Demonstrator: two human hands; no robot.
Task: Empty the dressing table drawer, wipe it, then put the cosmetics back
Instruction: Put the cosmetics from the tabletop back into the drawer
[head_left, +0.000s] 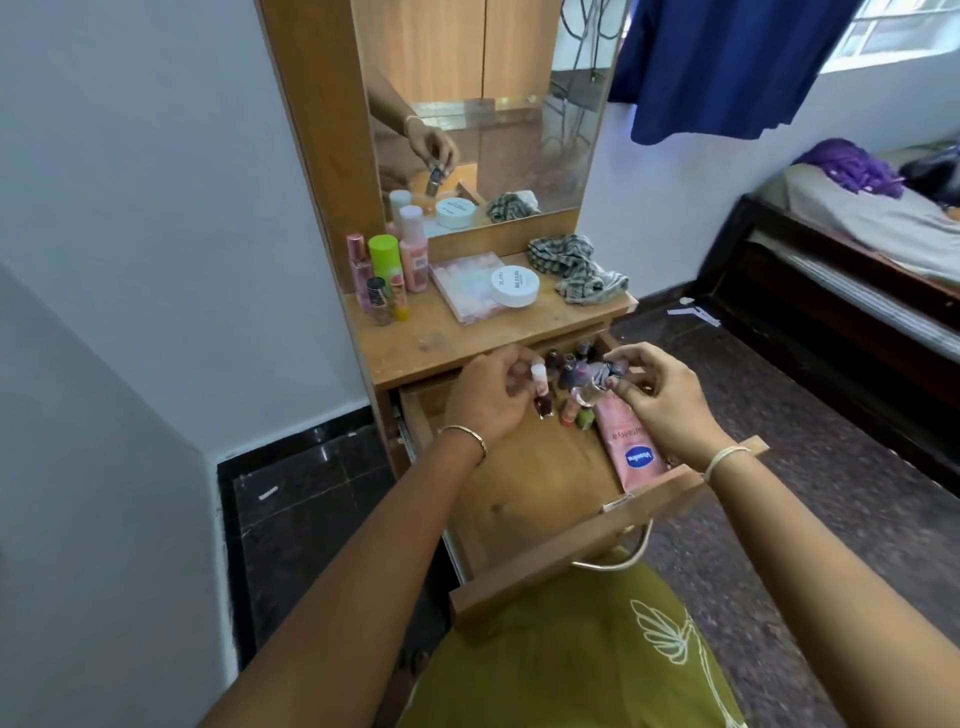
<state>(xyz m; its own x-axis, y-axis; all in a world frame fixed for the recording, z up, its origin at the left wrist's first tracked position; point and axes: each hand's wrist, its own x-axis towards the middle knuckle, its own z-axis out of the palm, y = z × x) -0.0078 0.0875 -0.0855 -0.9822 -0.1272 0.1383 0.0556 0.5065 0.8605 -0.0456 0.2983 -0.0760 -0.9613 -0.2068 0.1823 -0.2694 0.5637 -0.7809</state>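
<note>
Drawer (524, 499) stands well out, front panel at lower centre over the person's lap. Near half of its bottom is bare. Pink tube (631, 449) lies along the right wall. Small bottles (571, 369) crowd the far end, just under the worktop (421, 345) lip.

Left hand (488, 397): fingers (511, 364) curled on a white-capped bottle (538, 378). Right hand (662, 402) pinches a clear bottle (589, 394).

Wall (156, 260) is tight on the left; floor (779, 415) is open to the right, bed (857, 244) beyond.

On the worktop: tall bottles (389, 270) left, palette (460, 286), white jar (514, 286) at its right edge, checked cloth (576, 267) right, mirror (493, 104) behind.
</note>
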